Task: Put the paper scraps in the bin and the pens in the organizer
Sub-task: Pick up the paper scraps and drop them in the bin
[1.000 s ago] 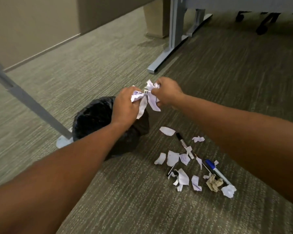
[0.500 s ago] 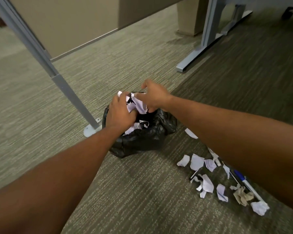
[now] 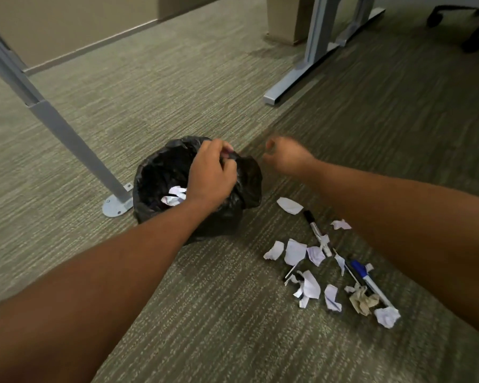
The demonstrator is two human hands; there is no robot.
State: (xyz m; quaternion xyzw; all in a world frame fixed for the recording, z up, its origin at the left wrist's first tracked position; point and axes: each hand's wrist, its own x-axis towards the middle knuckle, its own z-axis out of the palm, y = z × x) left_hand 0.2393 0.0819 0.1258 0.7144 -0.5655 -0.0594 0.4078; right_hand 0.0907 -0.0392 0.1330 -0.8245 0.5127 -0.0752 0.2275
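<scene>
Left hand [image 3: 210,172] pinching black plastic bin liner [image 3: 249,178], apparently steadying it; right hand [image 3: 286,156] loosely curled, empty; white paper scraps [image 3: 295,251] remaining on carpet.

We're looking at a striped grey-green carpet [image 3: 177,87] that's carrying everything here. A bin [image 3: 155,172] lined with a black bag is sitting on it, just beside the round foot of a slanted metal leg [image 3: 115,207]. Right of the bin, white paper scraps [image 3: 295,251] are lying scattered, with a black-capped pen [image 3: 314,229] and a blue-capped pen [image 3: 369,281] mixed in, plus one brownish crumpled wad [image 3: 364,301]. Further back a desk foot [image 3: 293,84] is resting on it too.
</scene>
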